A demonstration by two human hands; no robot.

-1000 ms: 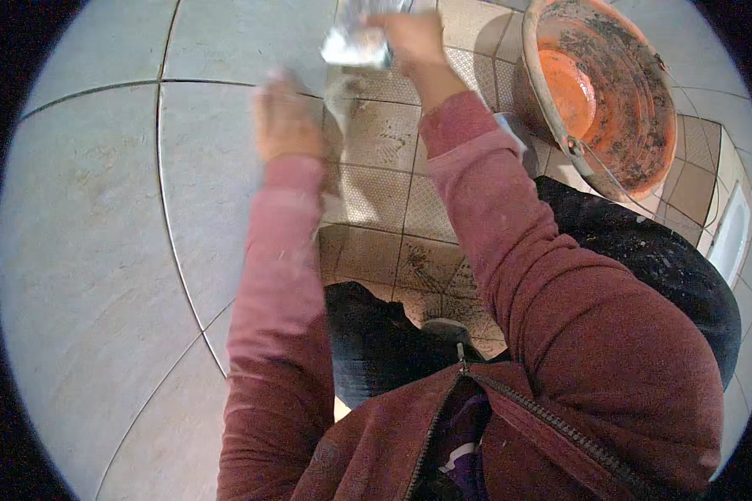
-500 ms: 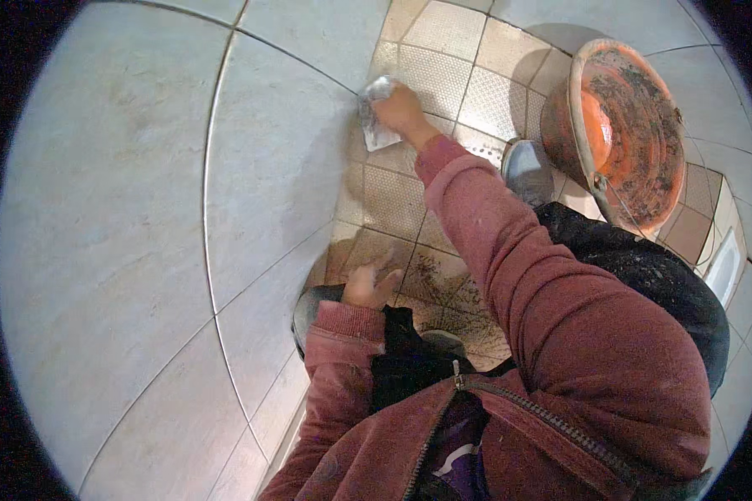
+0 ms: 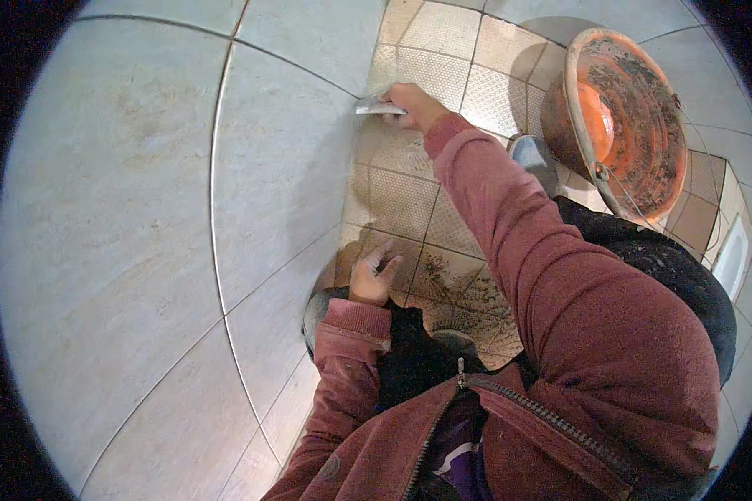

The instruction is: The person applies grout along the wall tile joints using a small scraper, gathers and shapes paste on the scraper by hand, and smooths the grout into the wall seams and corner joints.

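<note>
In my right hand (image 3: 409,103) is a flat, silvery-white scraper-like piece (image 3: 378,107), seen nearly edge-on. My fingers are closed round its near end, and its far end meets the foot of the pale blue-grey tiled wall (image 3: 284,125). The patterned beige floor tiles (image 3: 430,79) lie under that hand. Closer to my body, my left hand (image 3: 375,274) hovers by the wall and my shoe, its fingers loosely curled with a gap between thumb and forefinger. Nothing shows in it.
A dirty orange bucket (image 3: 639,134) with a wire handle lies tipped at the right, its mouth facing me. My grey shoe (image 3: 533,163) is beside it. Dark crumbly dirt (image 3: 443,280) is scattered on the tiles between my feet. A white framed panel (image 3: 733,255) stands at far right.
The piece in my right hand has turned from its broad face to nearly edge-on, staying at the wall's foot. My left hand has lifted slightly and its fingers have curled.
</note>
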